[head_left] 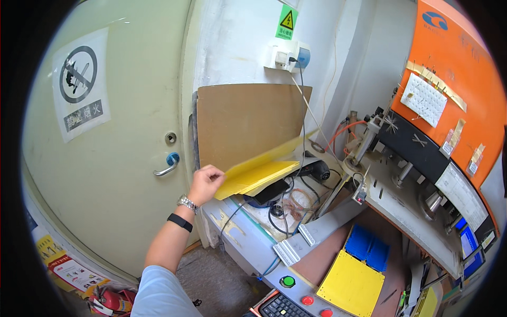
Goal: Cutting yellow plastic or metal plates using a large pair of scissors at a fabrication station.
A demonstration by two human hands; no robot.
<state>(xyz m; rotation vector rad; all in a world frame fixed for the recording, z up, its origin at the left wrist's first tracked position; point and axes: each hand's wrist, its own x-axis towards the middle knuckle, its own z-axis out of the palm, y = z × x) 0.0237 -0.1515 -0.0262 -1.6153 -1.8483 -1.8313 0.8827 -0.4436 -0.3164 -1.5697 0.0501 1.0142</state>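
My left hand [207, 184] is closed on the near left corner of a thin yellow sheet [266, 156]. That sheet is tilted up, its far edge raised above a stack of yellow sheets [264, 178]. The stack lies at the left end of the machine table, partly over a dark flat object [272, 191]. A metal watch and a black band circle my left wrist. My right hand is outside the picture.
A brown board [248, 124] leans on the wall behind the stack. Cables and a black hair-dryer-like tool [316, 170] lie beside it. An orange machine [459, 68] stands right, with yellow [351, 285] and blue [368, 247] panels below. A door handle [168, 165] juts out left.
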